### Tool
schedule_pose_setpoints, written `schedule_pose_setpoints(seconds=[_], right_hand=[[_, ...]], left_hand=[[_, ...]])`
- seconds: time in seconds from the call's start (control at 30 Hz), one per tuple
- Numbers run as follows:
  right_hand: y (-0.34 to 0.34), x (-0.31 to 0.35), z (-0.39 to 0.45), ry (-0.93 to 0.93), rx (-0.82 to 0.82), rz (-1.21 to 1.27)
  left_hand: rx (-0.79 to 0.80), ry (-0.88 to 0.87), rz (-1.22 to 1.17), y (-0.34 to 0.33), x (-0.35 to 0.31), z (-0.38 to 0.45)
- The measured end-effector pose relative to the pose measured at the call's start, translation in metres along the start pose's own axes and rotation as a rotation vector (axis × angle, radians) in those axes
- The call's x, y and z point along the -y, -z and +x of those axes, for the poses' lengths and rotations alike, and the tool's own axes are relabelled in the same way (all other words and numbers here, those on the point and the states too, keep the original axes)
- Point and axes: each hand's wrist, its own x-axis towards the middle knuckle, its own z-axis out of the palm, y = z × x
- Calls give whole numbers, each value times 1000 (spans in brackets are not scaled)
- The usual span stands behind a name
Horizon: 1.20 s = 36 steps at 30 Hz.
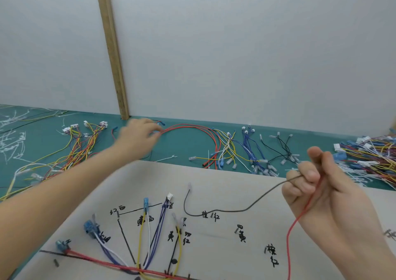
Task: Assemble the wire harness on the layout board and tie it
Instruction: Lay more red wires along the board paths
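I am reaching my left hand (139, 136) across the green mat (182, 147) to the red wire bundle (192, 130) lying against the wall; the fingertips are touching the looped end, but motion blur is hiding whether they are pinching it, so I cannot tell the grip. My right hand (317, 185) is pinching a dark wire (225, 210) and a red wire (300, 217) together above the layout board (214, 177), where yellow, white, blue and red wires are already lying along the drawn routes near the bottom edge. I am judging three risks here. Pulling one red wire from the bundle is likely to drag its neighbours, since the loops are lying tangled with the yellow and white sets beside them. The dark wire is trailing across the board, and lifting the right hand could sweep its free terminal (189, 186) off its marked position. Working both hands apart is also leaving the routed wires unrestrained, as no tie is visible on them.
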Motion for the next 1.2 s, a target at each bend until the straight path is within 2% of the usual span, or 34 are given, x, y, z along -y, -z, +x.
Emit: schedule_pose_setpoints(seconds=[0.07,0.1,0.17,0.23,0.3,0.37,0.43,0.57,0.73,0.97,1.03,1.1,1.2], right_hand=[[-5,-3,-1,-4,3,14],[-4,-4,-2,-15,14,16],[-7,-3,-3,-12,43,-9],[-10,3,-2,37,48,-19],[-13,13,0,97,14,-21],[-14,24,5,131,-69,-17],[-15,32,10,116,-157,-1],[-13,43,18,57,-244,-47],[-4,69,25,140,-312,-14],[9,85,29,185,-341,-6],[6,85,31,213,-344,-17],[3,81,30,224,-346,-45],[-1,65,26,175,-311,-95]], left_hand=[[262,-148,-543,4,-73,-29],[424,-188,-672,3,-106,-43],[705,-218,-750,-2,-160,-69],[829,-201,-946,-5,-186,-89],[876,-87,-1122,-3,-192,-107],[916,-78,-1153,-4,-189,-124],[919,-125,-1090,-9,-188,-132],[891,-98,-993,7,-170,-124],[1015,-174,-822,39,-130,-108],[1068,-119,-765,74,-86,-104],[970,-84,-805,84,-96,-99],[764,-35,-934,96,-110,-88],[514,-54,-1137,114,-139,-62]])
